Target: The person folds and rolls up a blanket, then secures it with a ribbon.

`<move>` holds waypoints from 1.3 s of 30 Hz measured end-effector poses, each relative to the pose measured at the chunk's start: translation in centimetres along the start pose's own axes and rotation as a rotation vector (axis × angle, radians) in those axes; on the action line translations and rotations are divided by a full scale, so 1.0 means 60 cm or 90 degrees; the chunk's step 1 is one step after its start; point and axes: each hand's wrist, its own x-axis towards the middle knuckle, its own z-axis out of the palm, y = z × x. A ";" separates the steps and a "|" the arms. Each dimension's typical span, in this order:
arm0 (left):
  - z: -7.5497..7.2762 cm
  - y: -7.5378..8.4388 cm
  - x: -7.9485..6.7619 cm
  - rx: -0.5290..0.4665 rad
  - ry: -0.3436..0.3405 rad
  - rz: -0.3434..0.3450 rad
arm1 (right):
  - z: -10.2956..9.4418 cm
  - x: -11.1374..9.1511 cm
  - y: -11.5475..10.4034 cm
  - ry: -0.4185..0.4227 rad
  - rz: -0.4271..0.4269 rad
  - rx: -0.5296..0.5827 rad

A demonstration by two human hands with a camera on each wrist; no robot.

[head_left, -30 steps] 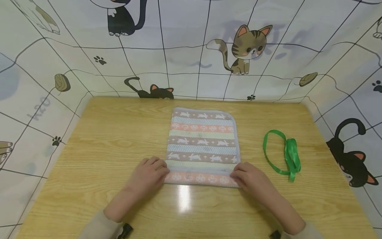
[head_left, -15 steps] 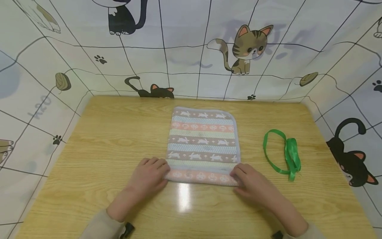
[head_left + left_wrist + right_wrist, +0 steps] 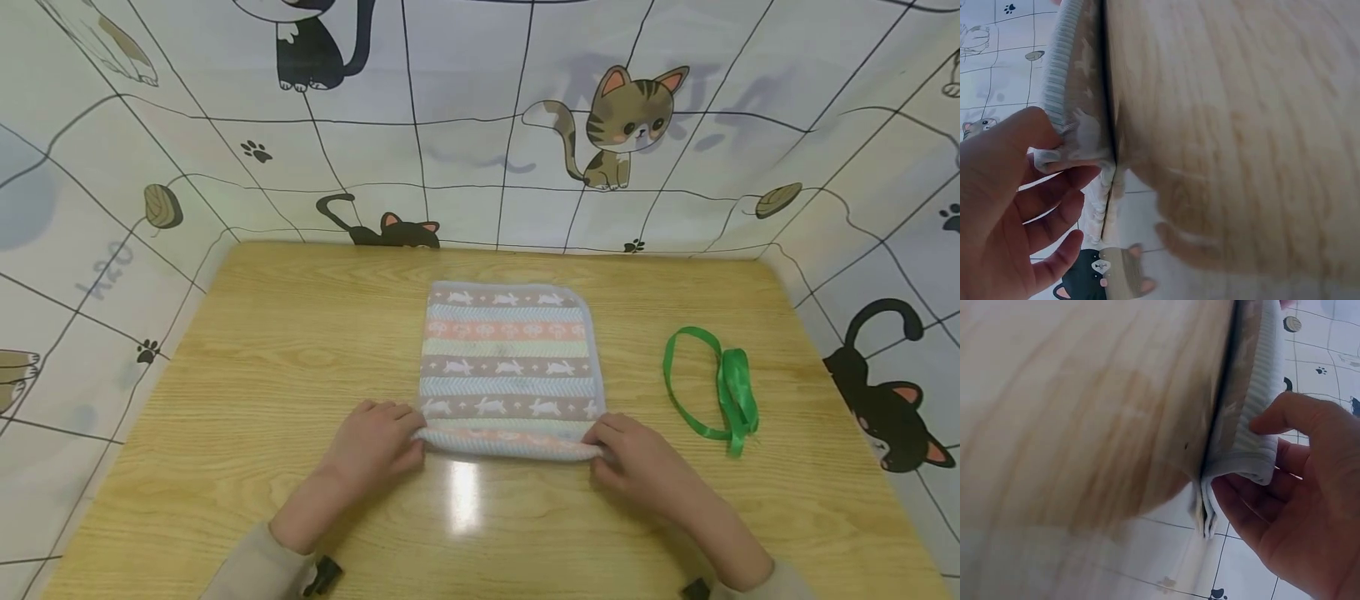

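Note:
A folded striped cloth (image 3: 510,367) with white rabbits and a grey border lies on the table. Its near edge is turned up into a narrow roll. At the near left corner my left hand (image 3: 375,446) pinches that rolled edge. My right hand (image 3: 637,462) grips the near right corner in the same way. In the left wrist view the cloth's end (image 3: 1082,134) sits between thumb and fingers. The right wrist view shows layers of the cloth (image 3: 1244,444) bent over, with the thumb on one side and fingers beneath.
A green ribbon (image 3: 735,396), partly bundled and partly looped, lies on the wooden table (image 3: 300,333) to the right of the cloth. Cat-patterned sheeting (image 3: 465,150) surrounds the table at the back and both sides.
The cloth's near edge has been lifted and rolled away from me, so the pink band there is now mostly covered. Its far edge sits slightly nearer. The ribbon stays put.

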 end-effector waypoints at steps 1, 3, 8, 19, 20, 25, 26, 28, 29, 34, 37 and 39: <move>-0.002 0.001 0.000 -0.021 -0.016 -0.017 | -0.002 0.000 -0.001 -0.012 0.012 0.014; -0.004 0.002 0.002 -0.067 -0.051 -0.056 | -0.007 0.001 -0.003 -0.037 0.041 0.047; -0.001 0.001 0.003 -0.162 -0.118 -0.165 | -0.015 0.008 0.002 -0.099 0.139 0.140; 0.004 0.001 0.009 -0.198 -0.127 -0.253 | -0.016 0.029 0.020 -0.119 0.202 0.208; 0.004 0.001 0.010 -0.195 -0.127 -0.256 | -0.015 0.030 0.020 -0.118 0.208 0.208; 0.007 0.004 0.013 -0.175 -0.121 -0.265 | -0.014 0.035 0.018 -0.103 0.209 0.199; 0.009 0.005 0.013 -0.167 -0.120 -0.263 | -0.014 0.036 0.017 -0.100 0.210 0.195; 0.012 0.005 0.013 -0.158 -0.112 -0.259 | -0.013 0.039 0.016 -0.097 0.216 0.178; 0.014 0.004 0.014 -0.154 -0.104 -0.256 | -0.012 0.039 0.015 -0.096 0.220 0.169; 0.023 0.001 0.011 -0.116 -0.011 -0.195 | -0.005 0.040 0.016 -0.062 0.205 0.101; 0.026 0.001 0.007 -0.054 0.065 -0.114 | 0.000 0.040 0.018 -0.012 0.163 0.038; 0.026 0.002 0.004 -0.011 0.100 -0.071 | 0.003 0.041 0.019 0.018 0.128 0.004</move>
